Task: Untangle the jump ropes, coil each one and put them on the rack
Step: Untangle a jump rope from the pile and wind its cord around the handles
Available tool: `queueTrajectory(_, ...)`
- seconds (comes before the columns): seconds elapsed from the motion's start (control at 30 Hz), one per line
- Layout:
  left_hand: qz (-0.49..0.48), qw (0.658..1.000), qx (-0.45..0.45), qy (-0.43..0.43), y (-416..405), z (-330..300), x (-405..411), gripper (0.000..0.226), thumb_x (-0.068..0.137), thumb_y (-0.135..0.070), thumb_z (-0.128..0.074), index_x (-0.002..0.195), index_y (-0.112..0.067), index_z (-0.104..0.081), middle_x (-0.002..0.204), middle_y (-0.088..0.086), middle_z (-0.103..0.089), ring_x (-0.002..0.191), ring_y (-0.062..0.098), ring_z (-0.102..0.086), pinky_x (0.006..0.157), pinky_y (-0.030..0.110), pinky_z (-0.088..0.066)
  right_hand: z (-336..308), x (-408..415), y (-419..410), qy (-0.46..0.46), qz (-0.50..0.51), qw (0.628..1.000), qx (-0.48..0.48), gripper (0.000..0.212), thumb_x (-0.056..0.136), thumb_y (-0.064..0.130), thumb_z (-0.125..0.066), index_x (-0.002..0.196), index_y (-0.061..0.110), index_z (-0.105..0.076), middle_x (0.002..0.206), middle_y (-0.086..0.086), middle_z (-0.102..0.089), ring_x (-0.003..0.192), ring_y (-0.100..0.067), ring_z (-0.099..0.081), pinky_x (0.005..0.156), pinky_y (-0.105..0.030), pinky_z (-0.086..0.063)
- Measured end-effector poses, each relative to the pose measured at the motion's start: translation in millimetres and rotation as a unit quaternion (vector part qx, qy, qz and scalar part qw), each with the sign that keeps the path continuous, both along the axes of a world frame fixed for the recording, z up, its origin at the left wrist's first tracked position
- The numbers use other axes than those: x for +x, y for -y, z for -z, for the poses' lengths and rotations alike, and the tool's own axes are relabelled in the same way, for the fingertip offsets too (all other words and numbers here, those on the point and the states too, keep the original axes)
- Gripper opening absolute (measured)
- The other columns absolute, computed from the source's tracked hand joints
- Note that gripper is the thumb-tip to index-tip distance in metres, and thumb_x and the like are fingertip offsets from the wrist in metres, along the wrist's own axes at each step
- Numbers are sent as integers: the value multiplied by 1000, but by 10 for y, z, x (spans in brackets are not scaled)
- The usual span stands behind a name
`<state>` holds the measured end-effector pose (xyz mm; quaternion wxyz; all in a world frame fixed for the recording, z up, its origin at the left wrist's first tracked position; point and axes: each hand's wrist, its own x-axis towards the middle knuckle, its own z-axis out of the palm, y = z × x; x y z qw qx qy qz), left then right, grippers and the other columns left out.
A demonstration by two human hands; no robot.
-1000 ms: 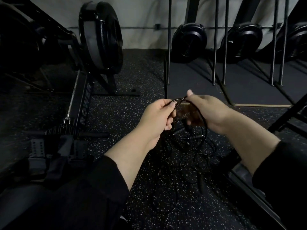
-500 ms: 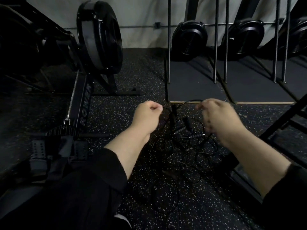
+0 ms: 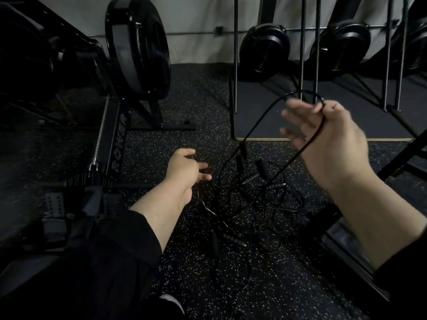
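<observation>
My left hand (image 3: 184, 169) has let go and now reaches low with fingers loose, holding nothing, toward the jump ropes (image 3: 249, 199) tangled on the speckled floor (image 3: 173, 144). My right hand (image 3: 332, 139) has lifted, pinching one cord loop (image 3: 261, 116) between thumb and fingers, up and clear of the pile. One strand is separating; coiling still lies ahead.
</observation>
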<state>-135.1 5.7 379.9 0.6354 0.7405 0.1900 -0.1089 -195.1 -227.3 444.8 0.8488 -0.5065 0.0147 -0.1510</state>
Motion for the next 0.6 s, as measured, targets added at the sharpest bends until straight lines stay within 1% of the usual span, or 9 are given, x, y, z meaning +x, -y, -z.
queueTrajectory(0.07,29,999,15,-1,-34,21,-35,47,98,7,-35,130,-20,-56,99,8,-77,64,24,-76,114,47,-35,-59,16,14,11,8,999,34,32,104,11,-25,80,19,-44,128,-3,-72,127,-18,-64,99,-44,-55)
queueTrajectory(0.13,53,998,12,19,-53,58,-71,43,100,4,-37,128,-19,-59,101,8,-77,73,28,-78,108,45,-38,-93,45,21,-9,45,998,37,30,103,10,-29,80,17,-47,126,-3,-74,125,-15,-65,99,-43,-57)
queueTrajectory(0.2,48,997,-45,40,-58,72,-82,37,102,2,-42,128,-16,-60,103,9,-77,70,25,-75,84,41,-55,-83,76,15,-69,104,991,-39,24,104,11,-35,87,14,-52,102,-2,-80,102,-16,-74,92,-39,-58)
queueTrajectory(0.23,40,994,-87,46,-54,55,-87,35,102,4,-43,126,-12,-62,104,10,-75,70,24,-73,80,44,-61,-62,81,5,-113,135,979,-97,21,105,12,-39,93,14,-55,85,1,-79,85,-16,-74,84,-38,-58)
queueTrajectory(0.3,24,987,-149,52,-43,7,-87,32,102,6,-42,120,-6,-65,101,13,-70,76,24,-70,84,48,-63,42,91,11,-188,173,952,-166,17,107,14,-42,108,16,-59,65,3,-70,63,-16,-67,69,-38,-54)
queueTrajectory(0.37,13,984,-170,59,-24,-39,-75,32,102,5,-40,115,-5,-68,98,12,-68,79,23,-70,86,49,-63,160,102,32,-212,189,944,-166,24,107,12,-39,124,17,-55,68,-1,-66,56,-16,-64,58,-34,-52)
queueTrajectory(0.43,9,981,-180,73,-12,-74,-81,32,102,3,-41,112,-5,-70,97,10,-69,78,23,-70,82,47,-63,222,100,21,-205,199,950,-122,29,106,8,-33,129,20,-47,77,-4,-68,64,-19,-67,60,-34,-55)
queueTrajectory(0.5,17,983,-162,86,-24,-74,-88,31,102,0,-43,112,-6,-72,106,9,-73,79,23,-69,76,42,-62,252,77,-10,-164,207,963,-56,26,106,4,-30,115,22,-46,92,-4,-74,84,-19,-72,75,-37,-60)
queueTrajectory(0.6,49,987,-113,104,-70,25,-94,33,103,-3,-43,119,-11,-71,122,4,-71,86,22,-71,77,38,-62,257,56,-15,-100,242,960,-99,34,108,6,-36,98,30,-57,124,8,-72,114,-4,-67,91,-34,-60)
